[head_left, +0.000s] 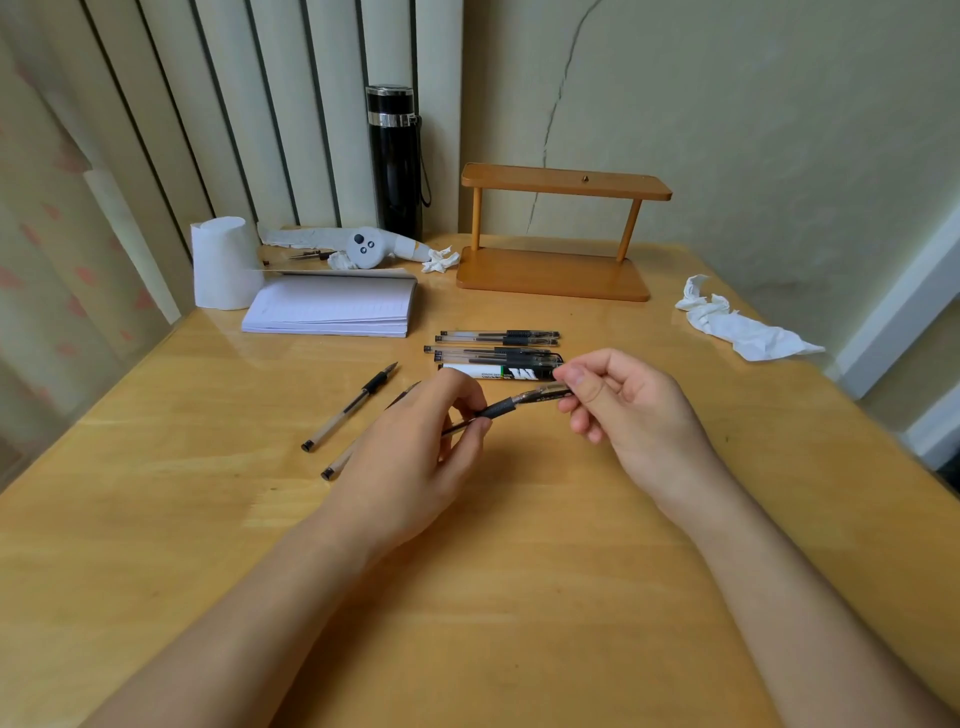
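Slim clear-plastic gel pen with black rubber grip (511, 404) held above wooden table (519, 597). Left hand (415, 457) pinches grip end; right hand (628, 410) pinches barrel. Likely light, stiff; smooth barrel slippery, so take the rubber sleeve.

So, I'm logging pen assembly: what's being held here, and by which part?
One pen: the left grip pinches its thin tip end beside the black rubber sleeve, the right grip pinches the clear barrel end.
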